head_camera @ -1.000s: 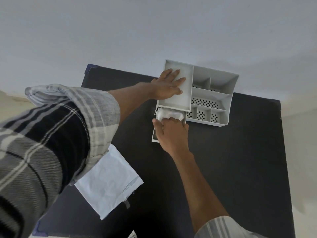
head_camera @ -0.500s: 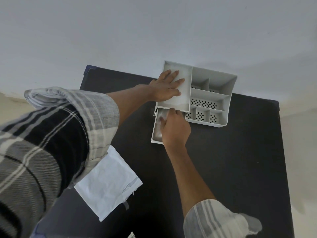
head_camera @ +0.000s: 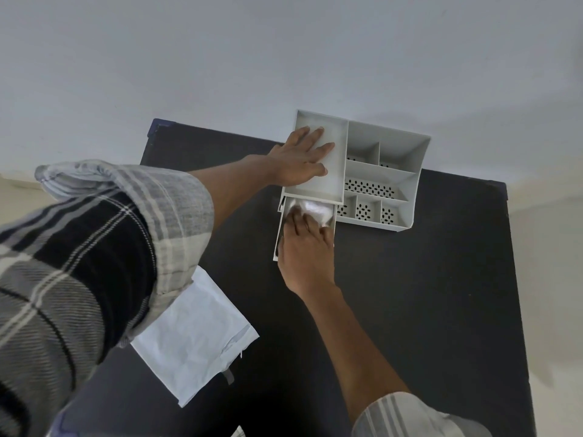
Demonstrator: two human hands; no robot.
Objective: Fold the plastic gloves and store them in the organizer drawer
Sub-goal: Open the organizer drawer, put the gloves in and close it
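Crumpled translucent white plastic gloves [head_camera: 315, 210] in pulled-out drawer [head_camera: 279, 234] of grey plastic organizer [head_camera: 407, 184], right hand [head_camera: 304, 244] fingers together pressing gloves, left hand [head_camera: 303, 159] flat, spread on organizer top.

- The organizer [head_camera: 383, 159] looked like matt grey plastic.
- The gloves [head_camera: 317, 209] were thin, crinkled, translucent film.
- The table [head_camera: 426, 294] was matt black.
- The sleeve [head_camera: 94, 247] was woven plaid cloth.

Plain room: black table [head_camera: 426, 294] against a bare white wall [head_camera: 284, 52].
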